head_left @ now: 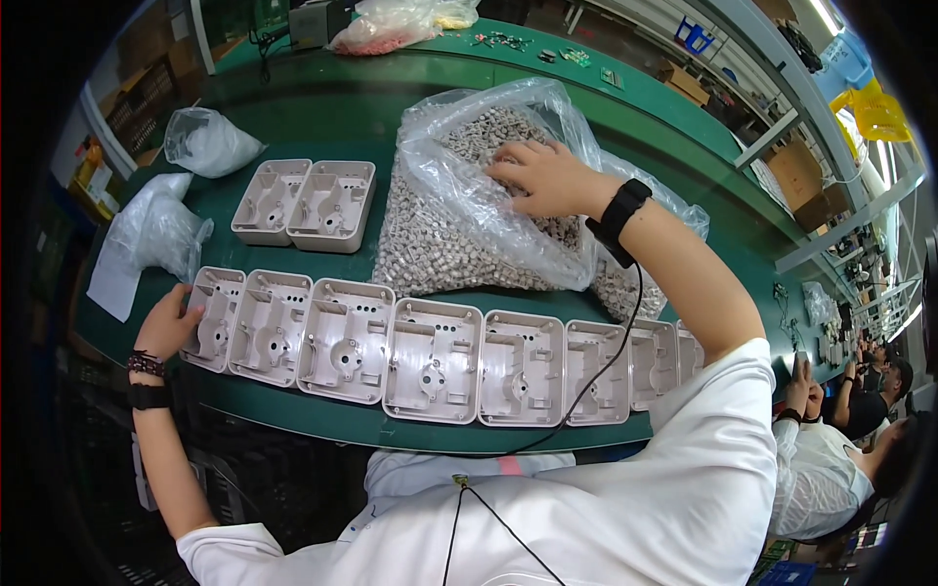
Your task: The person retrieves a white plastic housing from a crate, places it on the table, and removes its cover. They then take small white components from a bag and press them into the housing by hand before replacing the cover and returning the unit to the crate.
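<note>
A row of shallow light-grey plastic housings [432, 363], open side up, runs along the near side of the table. At its left end my left hand [164, 330] grips the side of the leftmost housing [213, 322], thumb and fingers at its edge. My right hand [552, 179] reaches over the mouth of a large clear plastic bag [459, 220] full of small light-grey plastic parts [420, 256]. Its fingers are spread and bent, and their tips rest at the parts; nothing shows in them. A black band with a cable is on my right wrist.
Two more housings [332, 207] sit behind the row. Crumpled clear bags [207, 142] lie at the far left. Another bag of parts [630, 291] stands right of the large one. A green shelf [469, 73] at the back holds bags and small components. Other people [831, 469] work at the right.
</note>
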Available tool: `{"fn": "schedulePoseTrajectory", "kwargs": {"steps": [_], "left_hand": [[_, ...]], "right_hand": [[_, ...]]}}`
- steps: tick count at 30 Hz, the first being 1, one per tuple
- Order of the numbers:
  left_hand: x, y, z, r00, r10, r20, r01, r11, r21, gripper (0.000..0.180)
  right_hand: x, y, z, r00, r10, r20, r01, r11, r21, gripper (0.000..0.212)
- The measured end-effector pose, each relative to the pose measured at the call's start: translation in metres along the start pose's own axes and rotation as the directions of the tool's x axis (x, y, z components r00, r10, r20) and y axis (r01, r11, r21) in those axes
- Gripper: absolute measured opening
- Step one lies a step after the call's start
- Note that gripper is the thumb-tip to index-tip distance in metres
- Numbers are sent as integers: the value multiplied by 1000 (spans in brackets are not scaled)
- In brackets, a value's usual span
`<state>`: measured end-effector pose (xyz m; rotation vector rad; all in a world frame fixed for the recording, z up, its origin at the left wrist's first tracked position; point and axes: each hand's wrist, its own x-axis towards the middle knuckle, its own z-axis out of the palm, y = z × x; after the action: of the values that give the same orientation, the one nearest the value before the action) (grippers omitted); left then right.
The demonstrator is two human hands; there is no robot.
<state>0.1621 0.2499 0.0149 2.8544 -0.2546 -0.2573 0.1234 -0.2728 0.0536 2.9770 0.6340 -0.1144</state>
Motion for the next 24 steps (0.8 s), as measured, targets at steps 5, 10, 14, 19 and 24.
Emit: {"fn": "schedulePoseTrajectory", "kwargs": {"steps": [5,10,14,19,24], "left_hand": [[-7,-4,-20,919,186,-346,-127,974,188,33],[-54,122,-90,654,323,-684,-597,775,-205,24],[-88,236,-109,171,574,-801,-902,418,107,16],[-95,316,-63,174,441,-881,-978,182,-102,21],[-85,323,34,852,175,-494,-418,-341,-842,19]], "right_hand": [[2,-2,10,988,-6,-151,-3,998,-58,36],[12,16,6,987,56,-148,-39,993,113,24],[20,32,18,973,104,-204,-93,994,62,25],[19,17,3,958,202,-203,-205,979,8,33],[-14,-2,-21,840,163,-518,-124,986,108,36]]}}
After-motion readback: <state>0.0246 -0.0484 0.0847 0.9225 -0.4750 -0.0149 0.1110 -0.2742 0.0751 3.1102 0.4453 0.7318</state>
